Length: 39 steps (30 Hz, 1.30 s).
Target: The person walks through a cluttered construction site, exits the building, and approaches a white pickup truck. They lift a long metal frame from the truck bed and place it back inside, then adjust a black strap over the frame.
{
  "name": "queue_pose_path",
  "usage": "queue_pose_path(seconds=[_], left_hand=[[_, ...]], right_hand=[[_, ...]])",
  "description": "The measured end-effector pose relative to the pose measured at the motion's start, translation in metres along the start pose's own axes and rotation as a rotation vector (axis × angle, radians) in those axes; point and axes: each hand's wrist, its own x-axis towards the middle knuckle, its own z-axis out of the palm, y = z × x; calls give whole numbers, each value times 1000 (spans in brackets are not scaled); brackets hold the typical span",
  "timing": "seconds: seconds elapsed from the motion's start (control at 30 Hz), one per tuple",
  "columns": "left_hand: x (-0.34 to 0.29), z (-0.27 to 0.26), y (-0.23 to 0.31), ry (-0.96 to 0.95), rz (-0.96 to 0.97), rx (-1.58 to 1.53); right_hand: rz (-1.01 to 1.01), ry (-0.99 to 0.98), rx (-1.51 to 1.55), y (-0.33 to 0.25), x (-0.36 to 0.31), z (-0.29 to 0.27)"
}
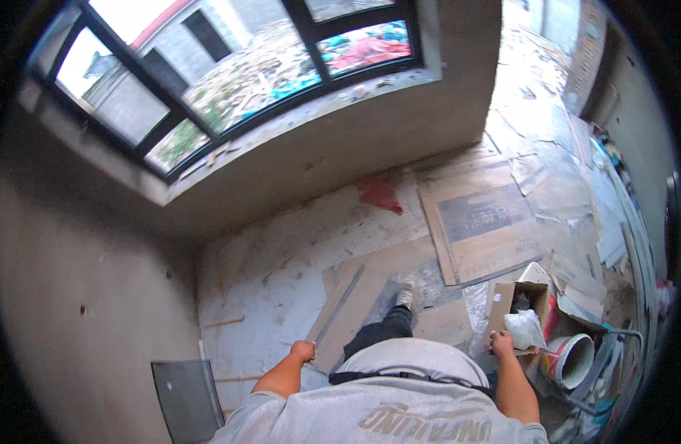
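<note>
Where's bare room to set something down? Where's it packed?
Free: pale, stained floor between window wall and flat cardboard; large flattened carton right of red scrap. Crowded: beside right hand, with open box, white bag, bucket.

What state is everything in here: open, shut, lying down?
Left hand: curled
Box: open, white bag at its mouth
Right hand: curled beside the box, contact unclear
Bucket: uncovered
Cardboard: lying flat
Red scrap: lying on the floor
Window: open or shut unclear

An open cardboard box [497,308] holds a white bag [525,328].
</note>
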Motion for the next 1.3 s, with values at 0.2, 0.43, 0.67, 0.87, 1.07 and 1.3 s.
queue_pose_path(seconds=[0.2, 0.43, 0.67, 0.87, 1.07, 1.3], left_hand=[[101, 34, 317, -167, 237, 740], [157, 102, 776, 108, 746, 695], [95, 256, 1054, 8, 963, 350], [137, 335, 1068, -99, 778, 861], [208, 340, 1140, -122, 532, 1160], [331, 431, 1402, -125, 631, 1268]], right_hand=[[442, 322, -41, -9, -32, -70], [618, 473, 317, -102, 9, -74], [431, 156, -229, -144, 186, -100], [244, -30, -805, -242, 406, -268], [268, 507, 161, -494, 607, -418], [331, 544, 367, -628, 794, -444]])
